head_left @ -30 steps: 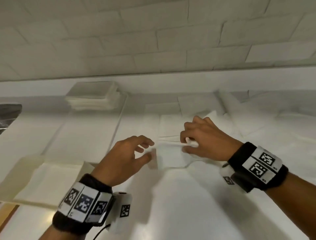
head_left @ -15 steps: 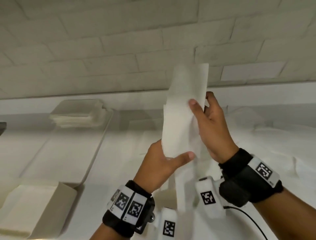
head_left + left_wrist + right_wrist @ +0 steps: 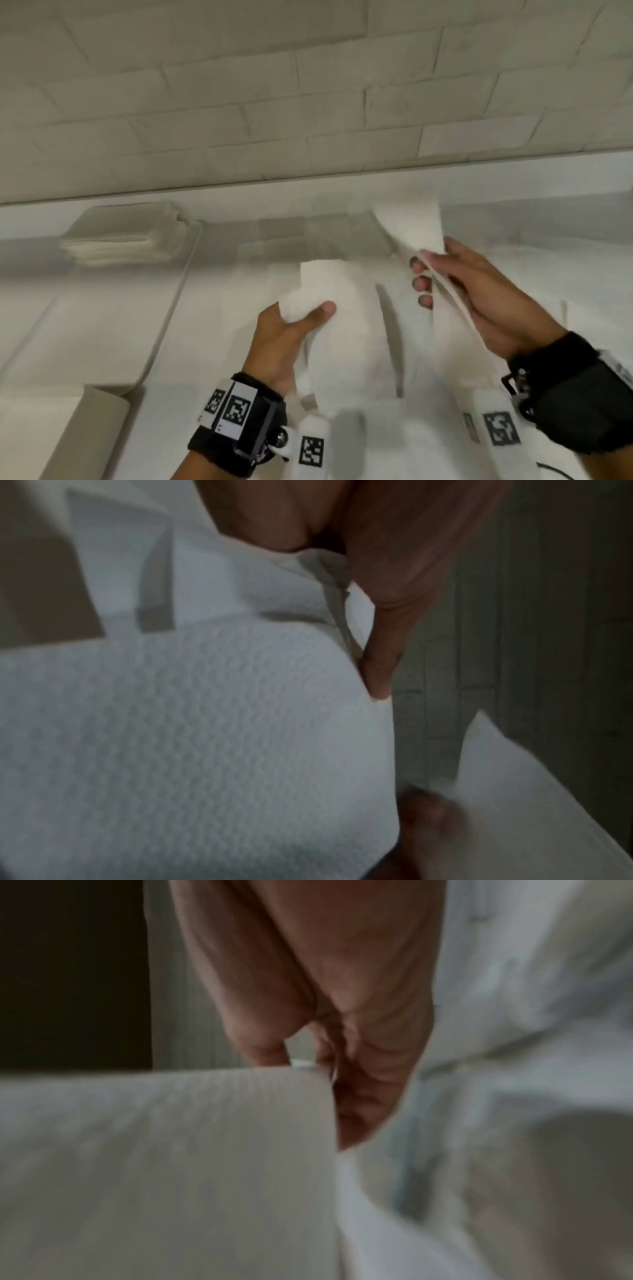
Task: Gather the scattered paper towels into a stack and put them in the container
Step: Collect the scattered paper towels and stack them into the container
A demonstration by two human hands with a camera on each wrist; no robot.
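My left hand (image 3: 310, 313) pinches a white paper towel (image 3: 329, 284) between thumb and fingers, above the white table. My right hand (image 3: 428, 270), further right and slightly higher, grips another white paper towel (image 3: 412, 222), whose top flares up past the fingertips (image 3: 423, 282). Both sheets hang down towards my wrists; I cannot tell whether they join lower down. The left wrist view shows embossed towel (image 3: 205, 723) under my thumb (image 3: 380, 669). In the right wrist view, blurred towel (image 3: 171, 1150) is held in my fingers (image 3: 369, 1096). A beige open container (image 3: 99, 421) sits at the lower left.
A neat stack of folded towels (image 3: 126, 236) lies at the back left on a clear tray (image 3: 171, 308). More loose white towels (image 3: 548, 274) cover the table to the right. A white brick wall (image 3: 308, 102) closes off the far side.
One second ago both hands were at towels on the table. They lifted a sheet upright together; now the hands have drawn apart sideways and lowered, each holding paper.
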